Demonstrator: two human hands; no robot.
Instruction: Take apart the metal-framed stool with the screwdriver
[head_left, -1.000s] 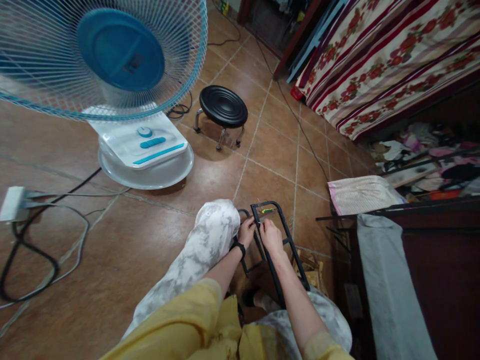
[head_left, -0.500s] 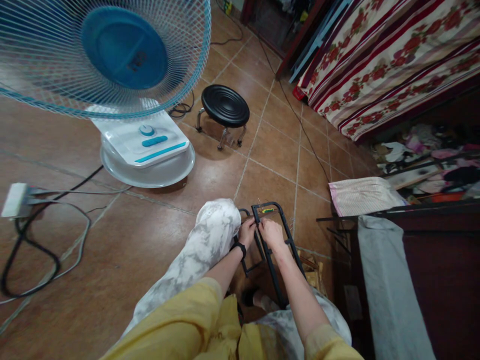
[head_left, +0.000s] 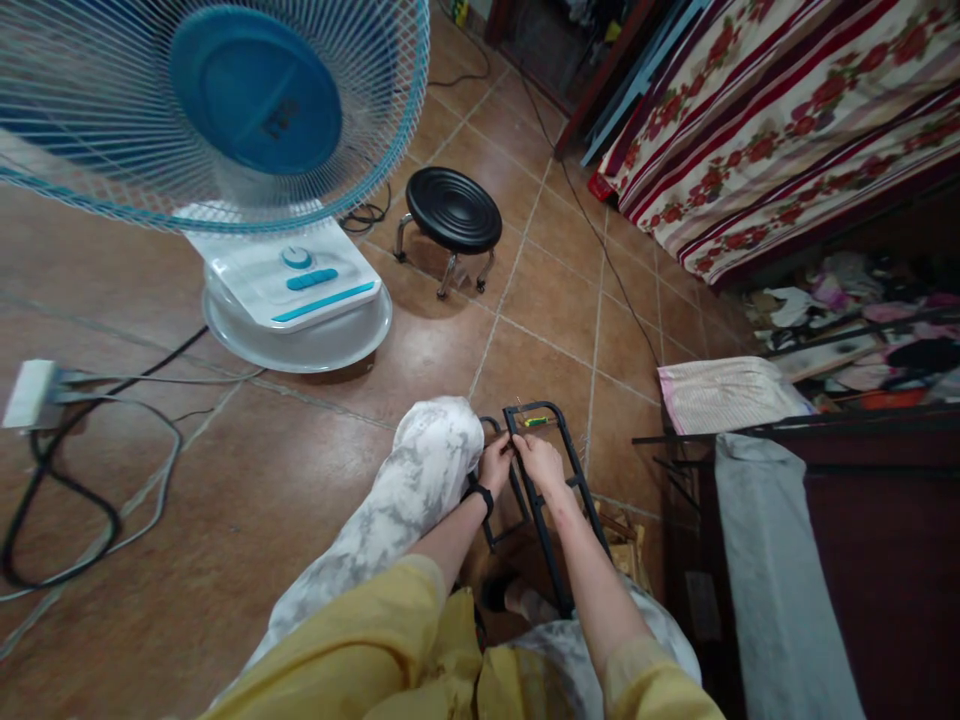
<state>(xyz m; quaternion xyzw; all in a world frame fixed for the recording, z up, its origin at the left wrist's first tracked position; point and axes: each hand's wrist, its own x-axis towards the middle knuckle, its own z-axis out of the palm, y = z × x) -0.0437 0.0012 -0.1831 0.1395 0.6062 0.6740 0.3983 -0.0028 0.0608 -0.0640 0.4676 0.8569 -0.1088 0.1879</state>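
Observation:
A black metal tube frame (head_left: 574,450) with cross bars stands between my legs. My left hand (head_left: 495,468), with a black band at the wrist, is closed beside the frame's left bar. From the other side, my right hand (head_left: 541,464) reaches over that bar with its fingers pinched. The fingertips of both hands meet at the bar near its far end; whatever small thing they grip there is too small to make out. A second black bar loop (head_left: 510,532) lies to the left, partly behind my left hand. Past the far end lies a small yellow-green tool (head_left: 535,422), perhaps a screwdriver.
A blue and white fan (head_left: 300,275) stands at the left, near a power strip (head_left: 31,394) with looped cables. Ahead is a round black stool (head_left: 453,210). At the right are a floral curtain (head_left: 750,140), a cluttered shelf and a grey cloth (head_left: 772,560). Wooden pieces (head_left: 628,548) sit beside the frame.
My right hand has shifted slightly left and nearer, its fingertips now closer to those of my left hand. The view has tilted a little; the frame stays in place.

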